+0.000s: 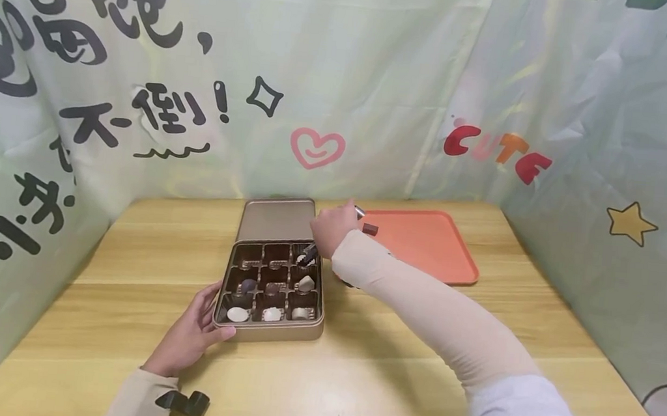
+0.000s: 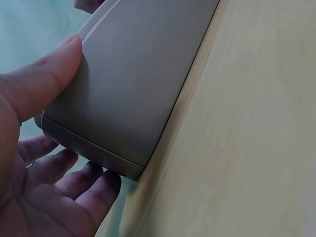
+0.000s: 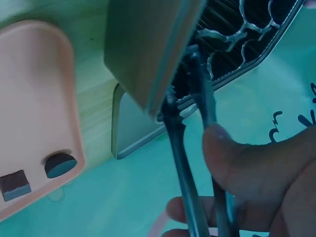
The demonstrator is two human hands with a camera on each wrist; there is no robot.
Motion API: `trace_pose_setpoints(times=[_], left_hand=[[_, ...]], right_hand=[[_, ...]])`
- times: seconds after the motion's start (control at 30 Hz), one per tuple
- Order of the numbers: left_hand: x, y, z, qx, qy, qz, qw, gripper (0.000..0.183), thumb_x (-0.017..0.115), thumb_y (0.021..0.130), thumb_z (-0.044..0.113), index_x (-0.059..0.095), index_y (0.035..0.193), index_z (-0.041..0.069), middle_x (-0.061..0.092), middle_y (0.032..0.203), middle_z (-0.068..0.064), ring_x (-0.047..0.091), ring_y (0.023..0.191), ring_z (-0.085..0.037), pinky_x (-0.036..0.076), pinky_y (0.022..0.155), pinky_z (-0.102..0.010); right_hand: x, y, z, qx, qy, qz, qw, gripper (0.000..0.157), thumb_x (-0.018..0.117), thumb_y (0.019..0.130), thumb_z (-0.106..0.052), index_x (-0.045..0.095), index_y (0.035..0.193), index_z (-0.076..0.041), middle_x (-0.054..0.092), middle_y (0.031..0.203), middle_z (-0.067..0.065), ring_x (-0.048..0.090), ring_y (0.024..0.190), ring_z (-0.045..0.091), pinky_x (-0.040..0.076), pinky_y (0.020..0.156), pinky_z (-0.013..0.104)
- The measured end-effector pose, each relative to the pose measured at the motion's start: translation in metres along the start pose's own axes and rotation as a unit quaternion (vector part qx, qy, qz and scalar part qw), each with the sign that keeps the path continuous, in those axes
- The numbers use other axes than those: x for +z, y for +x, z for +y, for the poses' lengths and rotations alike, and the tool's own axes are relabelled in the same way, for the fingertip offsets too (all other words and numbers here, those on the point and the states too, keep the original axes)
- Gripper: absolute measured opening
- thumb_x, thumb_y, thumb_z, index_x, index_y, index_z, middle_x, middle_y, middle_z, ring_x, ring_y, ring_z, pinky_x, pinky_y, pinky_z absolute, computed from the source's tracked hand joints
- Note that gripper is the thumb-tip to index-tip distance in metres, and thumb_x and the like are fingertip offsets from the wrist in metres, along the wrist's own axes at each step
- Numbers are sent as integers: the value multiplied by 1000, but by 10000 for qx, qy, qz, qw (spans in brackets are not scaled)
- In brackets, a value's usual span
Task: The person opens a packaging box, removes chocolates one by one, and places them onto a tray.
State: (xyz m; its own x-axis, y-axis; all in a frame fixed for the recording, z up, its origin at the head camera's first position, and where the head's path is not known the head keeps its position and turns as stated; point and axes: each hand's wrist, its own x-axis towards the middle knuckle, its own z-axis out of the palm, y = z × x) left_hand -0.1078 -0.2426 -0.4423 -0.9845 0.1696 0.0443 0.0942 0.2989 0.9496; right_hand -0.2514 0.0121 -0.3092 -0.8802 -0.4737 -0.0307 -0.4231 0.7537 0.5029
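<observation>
wooden table (image 1: 354, 392), tray (image 1: 419, 237) partly behind sleeve (image 1: 437, 314), beside box (image 1: 276, 335)

Table (image 1: 414, 384): lower half of the head frame
Box (image 1: 294, 332): centre, on the table
Lid (image 1: 276, 220): just behind the box
Pieces (image 1: 237, 315): in the box's middle and front rows
Tray (image 1: 431, 242): right of the lid
Block (image 1: 370, 229): on the tray's left part
Tongs (image 1: 310, 253): at the box's far-right compartment

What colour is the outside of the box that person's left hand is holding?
The box is a plain brownish bronze outside; the head view shows it best.
</observation>
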Motion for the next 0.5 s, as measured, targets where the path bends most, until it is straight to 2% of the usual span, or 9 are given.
trace_pose_setpoints(times=[0.1, 0.2, 0.33, 0.5], left_hand=[[-1, 0, 0, 8, -7, 18, 10000, 94, 75, 83, 10, 12, 152, -1, 15, 156, -28, 24, 139, -44, 30, 107, -23], [-1, 0, 0, 2, -57, 11, 10000, 94, 75, 83, 10, 11, 151, -1, 14, 156, -28, 24, 139, -44, 30, 104, -17], [-1, 0, 0, -22, -108, -15, 9999, 94, 75, 83, 9, 11, 151, -1, 14, 156, -28, 23, 139, -44, 30, 104, -16], [0, 0, 0, -25, -126, -18, 9999, 94, 75, 83, 9, 12, 151, -1, 15, 156, -28, 24, 139, -44, 31, 105, -20]], right_hand=[[-6, 3, -6, 70, -108, -194, 9997, 18, 54, 96, -25, 72, 93, -21, 66, 78, -4, 56, 64, 16, 47, 73, 37], [-10, 4, -14, 76, -319, -347, 9989, 20, 55, 97, -28, 73, 92, -21, 67, 79, -3, 57, 65, 16, 46, 73, 38], [-12, 4, -26, 62, -553, -396, 9977, 21, 54, 98, -28, 73, 94, -21, 67, 81, -3, 56, 66, 18, 45, 75, 40], [-6, 5, -33, 58, -662, -273, 9974, 22, 53, 99, -23, 73, 93, -20, 65, 78, -4, 55, 65, 17, 45, 74, 37]])
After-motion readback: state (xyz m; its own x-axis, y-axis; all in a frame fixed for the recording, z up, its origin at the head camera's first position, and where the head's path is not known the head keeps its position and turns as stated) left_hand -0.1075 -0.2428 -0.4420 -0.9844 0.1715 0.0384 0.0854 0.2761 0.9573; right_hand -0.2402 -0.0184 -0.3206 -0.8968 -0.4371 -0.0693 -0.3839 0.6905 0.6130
